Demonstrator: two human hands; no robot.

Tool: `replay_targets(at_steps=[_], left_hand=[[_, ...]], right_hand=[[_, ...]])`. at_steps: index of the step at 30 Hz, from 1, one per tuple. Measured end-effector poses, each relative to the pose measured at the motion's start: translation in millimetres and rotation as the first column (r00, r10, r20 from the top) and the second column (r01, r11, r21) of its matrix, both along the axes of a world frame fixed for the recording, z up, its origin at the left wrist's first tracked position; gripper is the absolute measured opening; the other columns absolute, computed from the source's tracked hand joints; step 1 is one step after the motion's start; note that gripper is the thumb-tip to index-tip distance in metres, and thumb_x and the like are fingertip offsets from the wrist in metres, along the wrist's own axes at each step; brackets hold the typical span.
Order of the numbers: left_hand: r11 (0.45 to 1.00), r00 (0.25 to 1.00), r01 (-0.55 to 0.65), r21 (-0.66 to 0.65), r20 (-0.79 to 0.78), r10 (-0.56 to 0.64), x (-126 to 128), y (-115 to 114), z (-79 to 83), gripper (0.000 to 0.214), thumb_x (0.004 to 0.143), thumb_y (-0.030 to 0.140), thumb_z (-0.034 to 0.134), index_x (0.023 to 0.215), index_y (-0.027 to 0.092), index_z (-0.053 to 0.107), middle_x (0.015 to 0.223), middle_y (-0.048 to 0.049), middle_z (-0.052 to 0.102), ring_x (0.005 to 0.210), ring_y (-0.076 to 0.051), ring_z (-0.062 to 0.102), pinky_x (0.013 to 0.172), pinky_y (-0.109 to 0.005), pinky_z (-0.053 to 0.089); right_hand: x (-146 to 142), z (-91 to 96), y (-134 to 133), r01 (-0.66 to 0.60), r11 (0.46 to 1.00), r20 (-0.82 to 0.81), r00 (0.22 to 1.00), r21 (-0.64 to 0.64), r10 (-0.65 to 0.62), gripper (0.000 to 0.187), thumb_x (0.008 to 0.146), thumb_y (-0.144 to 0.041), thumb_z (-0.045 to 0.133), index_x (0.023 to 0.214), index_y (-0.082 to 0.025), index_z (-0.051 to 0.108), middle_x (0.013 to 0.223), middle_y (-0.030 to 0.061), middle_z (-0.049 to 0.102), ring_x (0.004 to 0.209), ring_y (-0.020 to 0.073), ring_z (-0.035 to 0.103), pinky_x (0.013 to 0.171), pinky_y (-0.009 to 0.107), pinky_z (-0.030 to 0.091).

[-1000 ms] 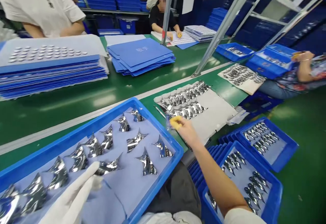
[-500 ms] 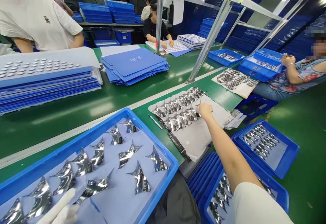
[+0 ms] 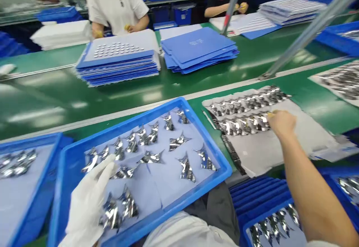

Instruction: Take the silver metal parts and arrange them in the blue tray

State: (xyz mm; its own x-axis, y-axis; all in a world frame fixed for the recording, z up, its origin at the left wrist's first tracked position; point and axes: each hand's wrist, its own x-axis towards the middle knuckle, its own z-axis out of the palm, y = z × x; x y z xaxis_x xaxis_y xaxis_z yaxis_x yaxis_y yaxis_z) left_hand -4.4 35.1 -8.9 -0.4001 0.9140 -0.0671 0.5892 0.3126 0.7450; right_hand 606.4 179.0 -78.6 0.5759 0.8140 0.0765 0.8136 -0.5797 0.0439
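My left hand (image 3: 89,194), in a white glove, reaches over a blue tray (image 3: 196,187). Its fingers are stretched out, with the tips close beside a shiny, curved metal piece with pointed ends (image 3: 123,172); whether they touch it is unclear. Several similar pieces lie spread on the tray's pale liner. My right hand (image 3: 284,123), bare with yellow at a fingertip, is closed at the right end of the lower of two rows of such pieces. Its fingertips pinch a shiny metal piece (image 3: 263,120), partly hidden. The rows lie on a whitish sheet (image 3: 303,134).
A thin white stick (image 3: 209,119) lies beside the sheet. Another blue tray (image 3: 47,172) stands at left, and stacked trays (image 3: 259,206) are low at right. Blue sheets (image 3: 199,46) are piled across the bench. A slanted metal post (image 3: 305,33) rises behind the rows. Two people work opposite.
The view has swung left. My right hand has moved from beyond the lower row's end to that end. My left hand has moved farther into the tray, up to the pieces.
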Motion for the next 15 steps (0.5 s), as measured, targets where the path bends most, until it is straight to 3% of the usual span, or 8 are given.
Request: replay_targets(at_steps=[1, 3, 6, 10, 13, 15], left_hand=[[1.0, 0.999, 0.012, -0.022, -0.033, -0.012, -4.6, 3.3, -5.0, 0.042, 0.091, 0.05, 0.059, 0.125, 0.025, 0.065, 0.129, -0.0046, 0.068, 0.122, -0.029, 0.06, 0.107, -0.041, 0.044], [0.981, 0.967, 0.169, -0.091, -0.177, -0.183, -11.0, 11.6, -17.3, 0.042, 0.096, 0.046, 0.049, 0.127, 0.02, 0.062, 0.133, -0.0077, 0.066, 0.125, -0.026, 0.059, 0.109, -0.038, 0.042], [0.917, 0.855, 0.317, -0.243, -0.344, -0.387, -11.3, 19.3, -39.6, 0.036, 0.093, 0.042, 0.052, 0.114, 0.017, 0.067, 0.116, -0.0121, 0.073, 0.11, -0.026, 0.067, 0.101, -0.036, 0.046], [0.909, 0.802, 0.226, -0.35, -0.463, -0.378, 3.6, 15.8, -66.3, 0.048, 0.086, 0.052, 0.058, 0.101, 0.008, 0.07, 0.085, -0.0237, 0.071, 0.09, -0.042, 0.068, 0.085, -0.052, 0.047], [0.917, 0.787, 0.156, -0.367, -0.514, -0.34, 14.6, 13.7, -74.9, 0.046, 0.086, 0.046, 0.056, 0.096, 0.003, 0.068, 0.085, -0.0308, 0.067, 0.091, -0.049, 0.064, 0.083, -0.057, 0.044], [0.92, 0.805, 0.142, -0.365, -0.499, -0.322, 14.8, 14.7, -71.1, 0.035, 0.087, 0.036, 0.054, 0.095, 0.005, 0.068, 0.087, -0.0293, 0.067, 0.093, -0.046, 0.064, 0.086, -0.056, 0.043]], right_hand=[[-4.7, -0.6, -3.1, -0.036, 0.998, -0.001, 0.999, 0.054, 0.036, 0.036, 0.099, -0.028, 0.045, 0.088, -0.006, 0.072, 0.088, 0.0278, 0.067, 0.093, 0.035, 0.067, 0.076, 0.048, 0.044], [-18.4, -3.2, -11.8, -0.123, 0.979, -0.005, 0.992, 0.163, 0.125, 0.037, 0.098, -0.031, 0.043, 0.09, -0.01, 0.072, 0.086, 0.0268, 0.066, 0.089, 0.0356, 0.066, 0.073, 0.047, 0.042], [-48.8, -7.7, -27.9, -0.246, 0.931, -0.029, 0.964, 0.269, 0.263, 0.034, 0.096, -0.036, 0.045, 0.09, -0.016, 0.073, 0.081, 0.0212, 0.066, 0.076, 0.0323, 0.064, 0.067, 0.044, 0.041], [-99.2, -9.3, -41.6, -0.387, 0.856, -0.095, 0.892, 0.343, 0.442, 0.035, 0.095, -0.037, 0.045, 0.093, -0.018, 0.074, 0.077, 0.0147, 0.069, 0.061, 0.0263, 0.059, 0.063, 0.039, 0.042], [-140.2, -5.9, -44.0, -0.446, 0.81, -0.129, 0.842, 0.38, 0.524, 0.035, 0.093, -0.035, 0.047, 0.098, -0.014, 0.075, 0.082, 0.0142, 0.073, 0.066, 0.0259, 0.063, 0.068, 0.038, 0.047], [-170.1, -1.4, -46.5, -0.479, 0.778, -0.141, 0.808, 0.407, 0.572, 0.035, 0.093, -0.033, 0.046, 0.102, -0.014, 0.074, 0.092, 0.0143, 0.075, 0.078, 0.0273, 0.067, 0.077, 0.04, 0.049]])
